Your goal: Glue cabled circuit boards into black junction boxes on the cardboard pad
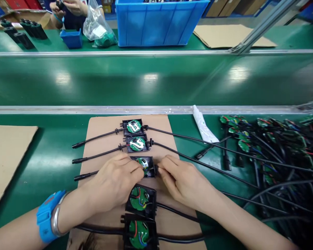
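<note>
Five black plastic cases stand in a column, each with a round green circuit board inside. My left hand (118,177) is closed at the left side of the middle case (150,170), hiding part of it. At that case's right end, my right hand (181,178) pinches the black cable where it enters. White paste shows on the board (143,163) there. Above lie two cases with white paste on their boards, the top case (134,127) and the second case (137,143). Below, the fourth case (141,201) and the nearest case (141,232) show bare boards with coloured wires.
Beneath the cases is a cardboard sheet (99,126). A white tube (203,126) lies right of it, beside a heap of black cables and boards (273,149). Another cardboard sheet (9,152) is at left. Across the belt, a co-worker's hands (73,7) show near a blue crate (159,24).
</note>
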The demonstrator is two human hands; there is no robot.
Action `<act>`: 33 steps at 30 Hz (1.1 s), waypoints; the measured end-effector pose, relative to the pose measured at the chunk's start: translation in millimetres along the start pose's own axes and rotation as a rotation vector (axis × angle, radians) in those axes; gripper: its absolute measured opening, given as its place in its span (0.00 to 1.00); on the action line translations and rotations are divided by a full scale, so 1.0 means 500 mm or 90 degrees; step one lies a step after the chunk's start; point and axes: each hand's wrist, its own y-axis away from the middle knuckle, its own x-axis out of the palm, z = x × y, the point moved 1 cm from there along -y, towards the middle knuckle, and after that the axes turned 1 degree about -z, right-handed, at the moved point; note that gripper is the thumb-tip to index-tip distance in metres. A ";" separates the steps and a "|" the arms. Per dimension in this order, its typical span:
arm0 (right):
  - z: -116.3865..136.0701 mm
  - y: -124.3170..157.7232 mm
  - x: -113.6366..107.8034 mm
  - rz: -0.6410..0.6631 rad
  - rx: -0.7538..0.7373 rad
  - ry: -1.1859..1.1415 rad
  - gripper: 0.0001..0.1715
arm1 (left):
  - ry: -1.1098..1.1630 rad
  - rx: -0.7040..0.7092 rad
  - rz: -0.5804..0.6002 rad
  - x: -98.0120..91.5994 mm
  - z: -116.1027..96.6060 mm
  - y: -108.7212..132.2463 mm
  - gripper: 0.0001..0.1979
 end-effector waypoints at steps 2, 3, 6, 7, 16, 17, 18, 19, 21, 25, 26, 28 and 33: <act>-0.007 -0.006 -0.007 0.041 0.011 -0.024 0.09 | -0.012 -0.001 0.006 -0.003 -0.001 -0.002 0.17; -0.008 -0.009 -0.010 0.057 0.012 -0.016 0.09 | -0.019 0.004 0.005 -0.004 -0.003 -0.004 0.21; -0.003 -0.015 -0.007 0.081 -0.014 0.058 0.08 | -0.048 0.018 0.006 -0.010 -0.012 -0.015 0.28; 0.000 -0.015 -0.003 0.073 -0.032 0.096 0.08 | -0.063 0.016 0.012 -0.011 -0.015 -0.019 0.27; -0.009 0.008 0.024 -0.073 -0.104 0.146 0.13 | -0.066 0.006 0.003 -0.003 -0.016 -0.013 0.25; -0.012 0.009 0.024 -0.086 -0.086 0.108 0.12 | -0.064 0.007 0.003 -0.002 -0.013 -0.012 0.26; -0.014 0.009 0.025 -0.097 -0.067 0.069 0.12 | -0.072 0.007 0.006 -0.001 -0.012 -0.012 0.28; -0.015 0.008 0.028 -0.104 -0.051 0.033 0.11 | -0.087 0.007 0.013 0.000 -0.012 -0.014 0.29; -0.015 0.006 0.035 -0.112 -0.031 -0.018 0.12 | -0.118 0.011 0.026 0.000 -0.016 -0.019 0.29; -0.007 0.001 0.032 -0.091 -0.025 -0.068 0.15 | -0.140 0.008 0.040 -0.008 -0.036 -0.020 0.25; -0.005 0.000 0.024 -0.064 -0.028 -0.081 0.15 | -0.124 0.006 0.041 -0.013 -0.041 -0.016 0.25; -0.001 -0.005 0.002 0.010 -0.037 -0.108 0.14 | -0.051 -0.004 0.034 -0.027 -0.043 -0.003 0.26; -0.031 -0.052 -0.028 -0.102 -0.019 -0.011 0.10 | 0.020 -0.141 -0.158 -0.055 0.020 0.020 0.16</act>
